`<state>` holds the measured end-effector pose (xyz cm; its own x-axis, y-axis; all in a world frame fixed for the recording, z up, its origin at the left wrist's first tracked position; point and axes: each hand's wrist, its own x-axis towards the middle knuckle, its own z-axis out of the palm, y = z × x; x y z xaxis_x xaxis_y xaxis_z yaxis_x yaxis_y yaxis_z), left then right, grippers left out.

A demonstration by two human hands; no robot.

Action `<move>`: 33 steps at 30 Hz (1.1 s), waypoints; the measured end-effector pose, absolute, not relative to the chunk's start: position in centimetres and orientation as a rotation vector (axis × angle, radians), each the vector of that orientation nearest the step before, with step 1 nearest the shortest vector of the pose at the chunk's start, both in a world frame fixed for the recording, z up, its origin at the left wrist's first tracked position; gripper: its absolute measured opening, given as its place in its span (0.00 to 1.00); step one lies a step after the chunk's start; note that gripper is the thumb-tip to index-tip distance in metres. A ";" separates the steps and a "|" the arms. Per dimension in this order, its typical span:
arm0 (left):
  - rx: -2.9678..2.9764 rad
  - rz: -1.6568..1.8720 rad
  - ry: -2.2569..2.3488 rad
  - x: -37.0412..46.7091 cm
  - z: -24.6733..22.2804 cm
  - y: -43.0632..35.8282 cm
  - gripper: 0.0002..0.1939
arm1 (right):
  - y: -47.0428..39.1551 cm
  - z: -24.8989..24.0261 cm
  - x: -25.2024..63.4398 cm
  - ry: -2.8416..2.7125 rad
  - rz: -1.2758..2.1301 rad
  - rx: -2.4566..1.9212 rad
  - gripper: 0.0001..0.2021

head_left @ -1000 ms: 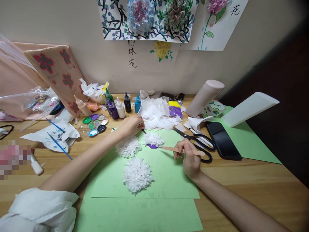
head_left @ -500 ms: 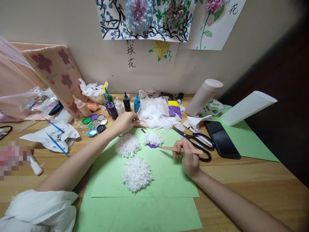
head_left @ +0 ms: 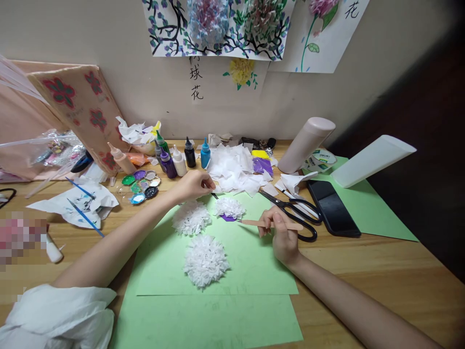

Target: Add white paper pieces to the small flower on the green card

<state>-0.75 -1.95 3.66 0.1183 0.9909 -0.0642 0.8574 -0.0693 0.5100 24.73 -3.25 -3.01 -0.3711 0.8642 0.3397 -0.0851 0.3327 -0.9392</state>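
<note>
My right hand (head_left: 281, 235) is wrapped round a flat wooden craft stick (head_left: 251, 223). The stick's tip points left, close to a small white tissue-paper pompom (head_left: 230, 208) with purple (head_left: 228, 218) showing along its lower edge. Two larger white pompoms lie on the green paper (head_left: 254, 271): an upper-left one (head_left: 191, 217) and a lower one (head_left: 206, 261). Just above them my left hand (head_left: 195, 185) has its fingertips pinched together, beside a heap of white tissue pieces (head_left: 232, 167). Whatever is in that pinch is too small to make out. A dark tip (head_left: 215, 196) shows beneath those fingers.
Black-handled scissors (head_left: 290, 209) and a phone (head_left: 333, 208) lie right of my right hand. Behind stand several paint bottles (head_left: 189, 154), a pinkish bottle (head_left: 305, 145) and a white tube (head_left: 374, 161). Paint pots (head_left: 140, 186) and blue brushes (head_left: 85, 213) on tissue are at left.
My left hand has shifted slightly to the right, and its fingers now bend down at the near edge of the tissue heap. My right hand and the craft stick look almost unchanged.
</note>
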 end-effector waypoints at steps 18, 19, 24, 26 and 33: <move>2.023 0.503 1.687 -1.0 3.2 -1.9 0.06 | -3.2 -3.3 24.9 -1.632 1.232 -0.694 0.19; 2.027 0.513 1.702 -1.0 3.2 -1.9 0.06 | -3.2 -3.3 24.9 -1.634 1.228 -0.695 0.19; 2.032 0.635 1.828 -0.5 4.6 -2.3 0.09 | -3.2 -3.1 24.8 -1.650 1.195 -0.706 0.19; 2.034 0.690 1.853 0.1 5.9 -2.9 0.10 | -3.2 -3.0 24.7 -1.695 1.202 -0.722 0.18; 1.941 0.545 1.449 2.5 8.8 -5.3 0.09 | -3.3 -2.7 24.8 -1.898 1.049 -0.768 0.17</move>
<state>2.49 -5.25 8.75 0.3041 0.9513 -0.0503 0.6826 -0.1808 0.7081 24.81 -3.28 -2.74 -0.4807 0.7988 0.3616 0.1189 0.4680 -0.8757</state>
